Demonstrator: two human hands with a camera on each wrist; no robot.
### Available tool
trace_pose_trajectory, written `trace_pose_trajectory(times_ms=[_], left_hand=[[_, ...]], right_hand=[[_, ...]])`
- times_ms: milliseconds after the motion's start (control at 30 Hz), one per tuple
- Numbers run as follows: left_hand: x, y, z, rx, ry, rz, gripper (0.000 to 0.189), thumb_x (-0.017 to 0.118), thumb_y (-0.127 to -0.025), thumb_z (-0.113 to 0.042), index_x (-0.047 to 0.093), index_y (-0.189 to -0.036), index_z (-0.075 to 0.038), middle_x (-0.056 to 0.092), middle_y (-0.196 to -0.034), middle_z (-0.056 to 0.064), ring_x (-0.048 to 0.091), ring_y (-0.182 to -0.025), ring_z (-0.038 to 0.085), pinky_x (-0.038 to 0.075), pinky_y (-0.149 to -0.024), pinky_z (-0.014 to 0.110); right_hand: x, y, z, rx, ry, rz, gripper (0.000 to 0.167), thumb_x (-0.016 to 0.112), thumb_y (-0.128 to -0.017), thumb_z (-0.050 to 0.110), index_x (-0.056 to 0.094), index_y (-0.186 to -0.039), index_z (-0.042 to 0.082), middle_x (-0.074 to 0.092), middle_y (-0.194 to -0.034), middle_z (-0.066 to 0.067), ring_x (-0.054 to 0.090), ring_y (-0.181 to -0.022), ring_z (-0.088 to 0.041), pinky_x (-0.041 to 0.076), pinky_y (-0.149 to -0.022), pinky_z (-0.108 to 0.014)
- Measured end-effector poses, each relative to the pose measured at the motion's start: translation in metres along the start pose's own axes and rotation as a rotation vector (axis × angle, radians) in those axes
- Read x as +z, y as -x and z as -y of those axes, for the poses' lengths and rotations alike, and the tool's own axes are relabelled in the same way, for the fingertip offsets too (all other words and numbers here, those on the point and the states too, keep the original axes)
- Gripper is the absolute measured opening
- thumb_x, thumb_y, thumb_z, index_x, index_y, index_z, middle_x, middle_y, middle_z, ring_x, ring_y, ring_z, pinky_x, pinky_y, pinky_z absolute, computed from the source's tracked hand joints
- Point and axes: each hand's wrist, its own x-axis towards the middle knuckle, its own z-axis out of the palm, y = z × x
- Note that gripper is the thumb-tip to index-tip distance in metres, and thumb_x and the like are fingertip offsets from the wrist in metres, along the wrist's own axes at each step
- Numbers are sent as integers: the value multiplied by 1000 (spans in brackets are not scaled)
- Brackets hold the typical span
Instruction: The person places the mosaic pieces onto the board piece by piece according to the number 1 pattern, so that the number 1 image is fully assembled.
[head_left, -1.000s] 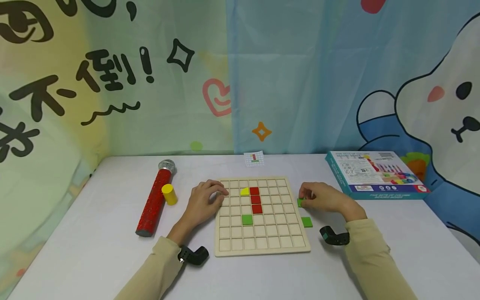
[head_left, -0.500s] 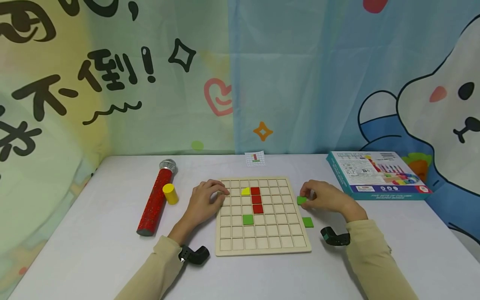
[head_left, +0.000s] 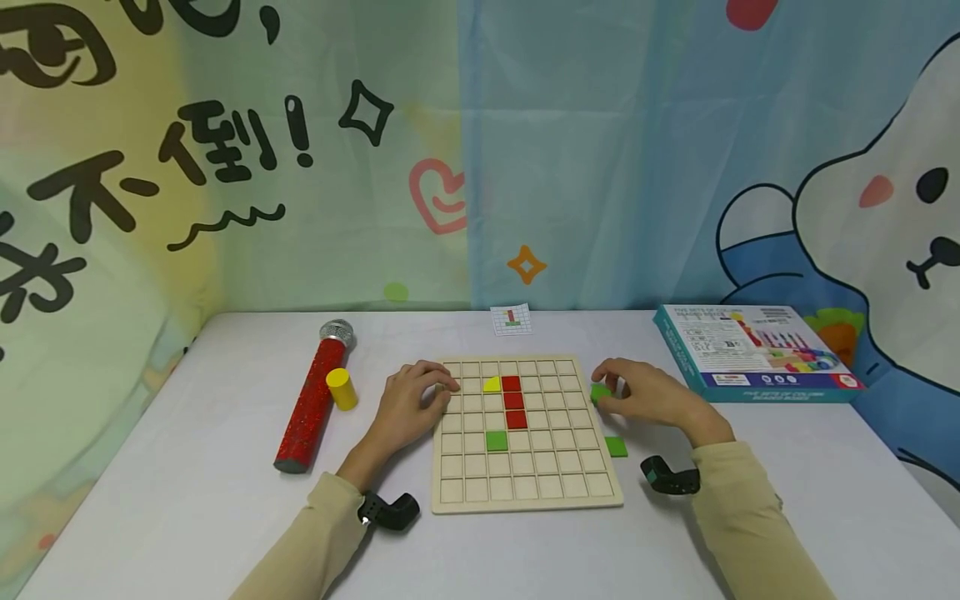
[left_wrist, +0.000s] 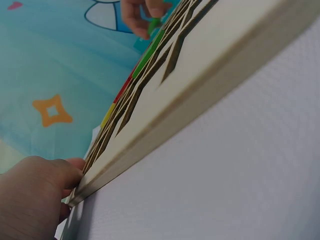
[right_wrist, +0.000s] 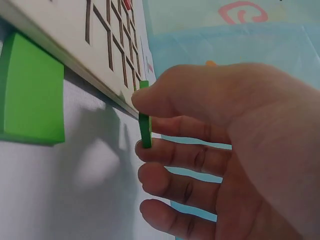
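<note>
My right hand (head_left: 637, 393) pinches a green square tile (right_wrist: 145, 132) between thumb and fingertips, just past the right edge of the wooden grid board (head_left: 555, 475). The right wrist view shows that tile nearly edge-on, the lower fingers spread below it. My left hand (head_left: 408, 407) rests its bent fingers on the board's left rim, thumb beside the edge. On the grid, a column of red squares (head_left: 514, 400) has a yellow quarter-round piece (head_left: 492, 384) to its left at the top. A green square (head_left: 497, 441) lies lower left of them. Another green tile (head_left: 617, 447) lies against the board's right side.
Left of the board lie a red glittery microphone (head_left: 305, 417) and an upright yellow cylinder (head_left: 341, 389). A small grid card (head_left: 512, 319) with a printed pattern sits behind the board. The flat game box (head_left: 757, 350) is at the back right, before a printed curtain (head_left: 555, 150).
My right hand has shifted slightly away from me, and its fingers have spread more. The green tile in it has moved the same way and tilted. My left hand keeps its place.
</note>
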Motion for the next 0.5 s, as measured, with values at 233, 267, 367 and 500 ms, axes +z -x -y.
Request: trace_pose_trajectory(times_ms=[233, 267, 367, 500], left_hand=[[0, 0, 0, -8, 4, 5, 13, 63, -87, -12, 71, -94, -21, 63, -110, 0, 55, -102, 24, 36, -92, 50], [0, 0, 0, -8, 5, 5, 13, 63, -87, -12, 71, -94, -21, 63, -110, 0, 55, -102, 24, 36, -92, 50], [0, 0, 0, -6, 4, 2, 13, 63, -87, -12, 71, -94, -21, 63, -110, 0, 55, -102, 24, 36, -92, 50], [1, 0, 0, 0, 2, -2, 13, 63, -87, -13, 71, -94, -21, 63, -110, 0, 55, -102, 24, 36, -91, 50]], right_hand=[[5, -3, 3, -18, 41, -10, 28, 64, -85, 21, 61, -110, 8, 58, -92, -4, 51, -72, -13, 43, -60, -27], [5, -3, 4, -19, 42, -9, 28, 64, -85, 21, 61, -110, 8, 58, -92, -4, 51, -72, -13, 43, -60, -27], [7, -4, 6, -30, 44, -8, 28, 63, -85, 21, 61, -110, 7, 58, -92, -4, 50, -71, -13, 42, -60, -27], [10, -5, 8, -49, 46, -24, 27, 63, -85, 20, 62, -109, 8, 59, -91, -3, 50, -70, -12, 42, -59, -26]])
